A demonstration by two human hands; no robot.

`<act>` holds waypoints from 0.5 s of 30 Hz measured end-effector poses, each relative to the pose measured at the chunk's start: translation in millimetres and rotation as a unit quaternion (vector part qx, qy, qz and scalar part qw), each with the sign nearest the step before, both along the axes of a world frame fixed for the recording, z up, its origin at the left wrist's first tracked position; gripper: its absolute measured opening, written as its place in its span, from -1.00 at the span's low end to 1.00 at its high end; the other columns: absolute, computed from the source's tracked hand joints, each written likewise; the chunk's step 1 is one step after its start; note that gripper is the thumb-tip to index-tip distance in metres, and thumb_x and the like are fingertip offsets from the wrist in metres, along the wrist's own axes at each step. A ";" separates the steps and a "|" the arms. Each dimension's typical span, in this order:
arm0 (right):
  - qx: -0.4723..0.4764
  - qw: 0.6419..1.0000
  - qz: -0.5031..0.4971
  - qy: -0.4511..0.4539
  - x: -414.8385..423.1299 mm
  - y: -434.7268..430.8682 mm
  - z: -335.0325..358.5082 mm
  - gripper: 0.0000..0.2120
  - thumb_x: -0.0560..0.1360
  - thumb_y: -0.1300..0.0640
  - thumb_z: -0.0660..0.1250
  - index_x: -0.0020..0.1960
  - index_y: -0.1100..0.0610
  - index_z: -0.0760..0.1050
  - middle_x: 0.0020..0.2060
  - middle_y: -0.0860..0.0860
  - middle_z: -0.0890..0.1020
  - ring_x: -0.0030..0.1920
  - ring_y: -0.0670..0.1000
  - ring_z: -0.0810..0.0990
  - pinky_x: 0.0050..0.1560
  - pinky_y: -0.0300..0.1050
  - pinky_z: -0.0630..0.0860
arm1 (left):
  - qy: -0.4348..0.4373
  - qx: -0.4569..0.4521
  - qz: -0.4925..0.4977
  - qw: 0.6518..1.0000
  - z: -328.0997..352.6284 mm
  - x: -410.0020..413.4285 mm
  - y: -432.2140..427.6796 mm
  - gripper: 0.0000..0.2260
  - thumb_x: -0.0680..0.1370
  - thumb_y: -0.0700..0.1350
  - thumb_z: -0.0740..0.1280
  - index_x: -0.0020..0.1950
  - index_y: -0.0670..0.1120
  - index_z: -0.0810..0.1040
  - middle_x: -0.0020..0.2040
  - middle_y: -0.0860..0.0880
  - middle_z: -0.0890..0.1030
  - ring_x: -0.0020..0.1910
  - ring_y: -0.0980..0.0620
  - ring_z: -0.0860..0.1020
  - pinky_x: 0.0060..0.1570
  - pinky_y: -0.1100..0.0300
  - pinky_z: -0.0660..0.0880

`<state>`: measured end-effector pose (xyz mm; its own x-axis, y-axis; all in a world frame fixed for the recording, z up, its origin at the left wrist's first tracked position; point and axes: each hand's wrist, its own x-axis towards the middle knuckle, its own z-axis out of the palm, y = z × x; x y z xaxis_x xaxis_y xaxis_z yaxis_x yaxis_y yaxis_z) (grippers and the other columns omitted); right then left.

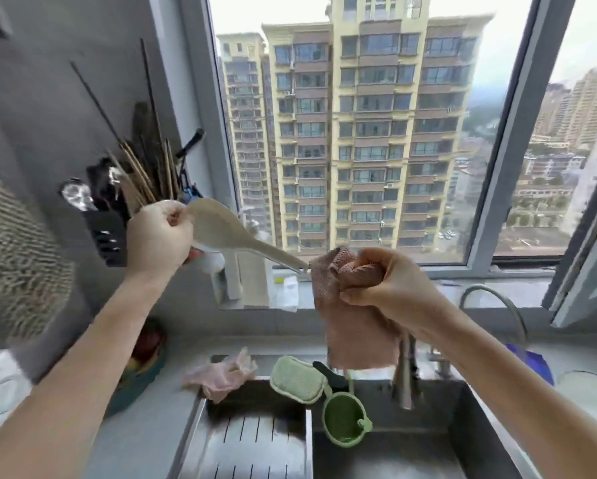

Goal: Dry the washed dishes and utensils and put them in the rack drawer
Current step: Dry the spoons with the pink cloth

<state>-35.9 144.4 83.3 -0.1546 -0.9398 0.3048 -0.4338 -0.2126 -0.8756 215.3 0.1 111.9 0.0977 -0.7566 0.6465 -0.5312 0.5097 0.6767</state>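
Observation:
My left hand (160, 236) holds a cream rice paddle (221, 229) by its broad head, up in front of the window. The paddle's thin handle slants down to the right into a pink cloth (352, 326). My right hand (390, 288) is closed around that cloth, which wraps the handle's end and hangs down over the sink. A black utensil holder (105, 233) on the left wall is full of chopsticks and other tools, just behind my left hand.
Below lies a steel sink (411, 451) with a slotted drain tray (252, 447), a green sponge (297, 378), a green cup (345, 423) and a faucet (406, 371). Crumpled pink gloves (224, 375) rest on the counter edge. A white plate (591, 392) sits at the right.

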 end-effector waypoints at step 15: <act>-0.043 0.986 0.067 0.144 147.7 -140.6 -29.2 -0.65 0.19 0.26 0.46 -0.42 -0.03 0.30 -0.53 -0.14 0.38 -0.41 -0.18 0.30 -0.34 -0.17 0.27 | -0.211 -0.270 0.212 0.915 82.3 180.8 -54.0 -0.89 0.51 -0.26 0.32 -0.06 -0.24 0.63 -0.21 -0.25 0.66 -0.24 -0.26 0.61 -0.22 0.04 0.40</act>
<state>111.9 3.8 54.0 0.0741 -0.9151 0.3964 -0.6241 -0.3526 -0.6973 396.0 -53.9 194.2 -0.0364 -0.2670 0.9630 -0.9144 0.3976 0.0757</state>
